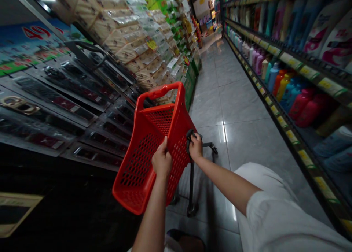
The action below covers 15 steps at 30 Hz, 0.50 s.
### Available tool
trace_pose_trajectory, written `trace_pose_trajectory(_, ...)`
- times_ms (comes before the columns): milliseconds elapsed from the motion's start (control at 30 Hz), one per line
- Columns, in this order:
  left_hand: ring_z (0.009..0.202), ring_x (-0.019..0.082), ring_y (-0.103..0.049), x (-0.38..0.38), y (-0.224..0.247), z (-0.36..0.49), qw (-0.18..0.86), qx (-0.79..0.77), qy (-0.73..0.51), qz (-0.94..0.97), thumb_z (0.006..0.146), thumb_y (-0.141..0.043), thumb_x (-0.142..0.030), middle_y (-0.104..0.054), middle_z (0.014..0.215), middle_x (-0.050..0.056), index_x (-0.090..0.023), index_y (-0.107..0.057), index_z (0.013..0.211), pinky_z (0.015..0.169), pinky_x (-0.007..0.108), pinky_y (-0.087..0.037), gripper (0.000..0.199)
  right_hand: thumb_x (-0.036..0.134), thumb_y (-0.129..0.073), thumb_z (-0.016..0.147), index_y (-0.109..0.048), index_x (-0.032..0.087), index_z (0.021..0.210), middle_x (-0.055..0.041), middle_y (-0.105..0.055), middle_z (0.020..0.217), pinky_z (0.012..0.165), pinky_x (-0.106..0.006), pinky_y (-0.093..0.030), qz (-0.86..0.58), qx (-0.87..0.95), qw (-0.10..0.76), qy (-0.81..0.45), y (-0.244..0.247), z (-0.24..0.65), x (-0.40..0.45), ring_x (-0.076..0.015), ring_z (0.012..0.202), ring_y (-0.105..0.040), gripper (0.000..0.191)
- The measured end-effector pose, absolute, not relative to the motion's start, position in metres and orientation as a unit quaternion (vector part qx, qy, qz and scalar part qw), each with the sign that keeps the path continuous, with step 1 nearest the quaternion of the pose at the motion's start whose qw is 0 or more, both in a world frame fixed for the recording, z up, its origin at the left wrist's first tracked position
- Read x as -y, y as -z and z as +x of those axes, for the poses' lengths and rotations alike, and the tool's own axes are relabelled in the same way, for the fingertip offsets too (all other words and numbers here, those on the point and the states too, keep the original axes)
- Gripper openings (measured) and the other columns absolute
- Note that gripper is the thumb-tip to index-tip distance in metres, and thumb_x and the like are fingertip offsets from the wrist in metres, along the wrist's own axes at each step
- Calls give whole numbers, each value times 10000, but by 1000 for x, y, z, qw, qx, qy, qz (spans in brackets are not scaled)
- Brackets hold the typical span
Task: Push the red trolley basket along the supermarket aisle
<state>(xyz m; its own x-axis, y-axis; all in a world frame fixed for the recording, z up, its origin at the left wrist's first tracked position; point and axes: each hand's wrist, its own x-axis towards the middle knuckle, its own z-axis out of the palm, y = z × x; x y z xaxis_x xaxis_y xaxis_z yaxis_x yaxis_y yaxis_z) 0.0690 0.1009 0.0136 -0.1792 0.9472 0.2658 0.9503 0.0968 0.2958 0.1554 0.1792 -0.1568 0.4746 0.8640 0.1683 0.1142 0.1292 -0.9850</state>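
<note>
A red plastic shopping cart [181, 122] with perforated walls stands tilted in view at the centre, on a dark wheeled frame [191, 186]. My left hand [162, 159] is closed around the upper rim of the basket's near side, thumb pointing along it. On the cart's outer side, my right hand [196, 146] is closed on a dark bracket-like part [189, 134]; its fingertips are partly hidden. The red handle [159, 93] rises at the basket's far end, with neither hand on it. No goods show inside the basket.
At right, a shelf rack [297, 142] carries many colourful bottles [284, 85]. Stacked tissue-like packs [123, 39] line the left side. Packaged belts [55, 94] hang on a display close to the cart. Grey floor tiles [217, 72] run down the aisle.
</note>
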Motion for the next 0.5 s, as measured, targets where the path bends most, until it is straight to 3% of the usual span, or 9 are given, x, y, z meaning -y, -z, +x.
trace_pose_trajectory(133,1019,198,-707,-103,-13,71,15,746,197,-636,870,-485,-93,-697,1281,19,-356,-528,1418,788,257,-491,609,66,-479,721,-735,133,1023,-111,-637,1019,963,-350,-454,-661,276,588,-377,183,150,-183,-228,997,-580,401)
trace_pose_trajectory(233,1017,193,-709,-104,-12,72,22,743,199,-639,885,-477,-110,-702,1273,20,-352,-522,1423,772,250,-481,592,96,-465,739,-723,148,1038,-70,-633,912,889,-326,-470,-679,247,573,-385,183,147,-194,-210,898,-572,398)
trace_pose_trajectory(500,967,197,-716,-109,-10,74,35,752,198,-628,914,-476,-175,-714,1248,34,-335,-542,1408,717,250,-459,524,56,-517,756,-604,223,1348,-118,-515,1273,1057,-345,-392,-623,383,621,-284,138,124,-186,-234,1201,-506,622)
